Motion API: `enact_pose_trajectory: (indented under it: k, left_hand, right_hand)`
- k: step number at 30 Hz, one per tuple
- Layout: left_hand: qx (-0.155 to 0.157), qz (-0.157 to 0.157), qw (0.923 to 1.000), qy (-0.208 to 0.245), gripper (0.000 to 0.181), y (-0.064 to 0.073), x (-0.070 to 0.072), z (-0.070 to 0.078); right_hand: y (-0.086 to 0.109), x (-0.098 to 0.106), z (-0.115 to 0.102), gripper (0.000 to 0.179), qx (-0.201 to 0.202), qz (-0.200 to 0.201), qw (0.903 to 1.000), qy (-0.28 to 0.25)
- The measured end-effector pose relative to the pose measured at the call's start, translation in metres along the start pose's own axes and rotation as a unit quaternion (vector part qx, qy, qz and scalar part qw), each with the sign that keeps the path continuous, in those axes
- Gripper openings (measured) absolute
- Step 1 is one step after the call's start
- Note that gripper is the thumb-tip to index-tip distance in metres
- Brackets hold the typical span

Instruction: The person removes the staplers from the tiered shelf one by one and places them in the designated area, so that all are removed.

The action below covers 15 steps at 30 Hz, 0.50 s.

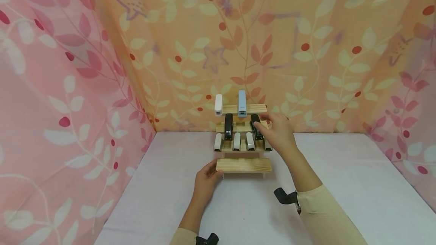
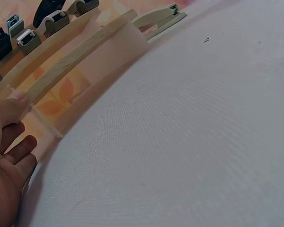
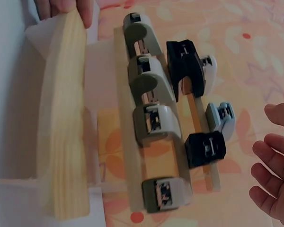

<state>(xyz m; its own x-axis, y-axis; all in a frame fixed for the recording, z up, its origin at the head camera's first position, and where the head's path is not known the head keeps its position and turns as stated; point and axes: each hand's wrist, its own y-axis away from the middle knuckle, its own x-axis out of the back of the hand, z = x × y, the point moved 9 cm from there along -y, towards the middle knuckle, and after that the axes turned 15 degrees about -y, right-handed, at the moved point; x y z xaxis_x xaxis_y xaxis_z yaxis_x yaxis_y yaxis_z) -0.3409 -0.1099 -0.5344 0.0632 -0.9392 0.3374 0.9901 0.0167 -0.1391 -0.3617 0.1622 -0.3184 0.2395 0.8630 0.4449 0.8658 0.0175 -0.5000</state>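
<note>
Left hand round front plank at left edge, right hand loose, gap before staplers

Staplers on a tiered rack
Two on the back shelf, two on the second shelf, four on the third shelf; front step before them.

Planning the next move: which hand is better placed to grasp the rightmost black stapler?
Likely the right hand: it is empty and nearer that black stapler, while the left hand holds the front wooden shelf.
</note>
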Motion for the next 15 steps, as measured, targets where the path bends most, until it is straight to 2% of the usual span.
enact_pose_trajectory:
  k: [4,11,15]
  left_hand:
    - [-0.002,-0.004,1.0000,0.008,0.059,0.001,-0.001,-0.001]
    - [-0.005,-0.004,0.9998,0.017,0.059,0.002,-0.001,0.001]
    - [-0.011,-0.007,0.9999,0.012,0.060,0.000,-0.001,0.000]
  right_hand:
    - [-0.019,-0.010,-0.001,0.050,-0.010,-0.025,0.9996,0.000]
    - [-0.044,-0.021,0.017,0.059,-0.078,-0.068,0.9943,-0.025]
    - [-0.053,-0.029,0.022,0.066,-0.099,-0.087,0.9909,-0.028]
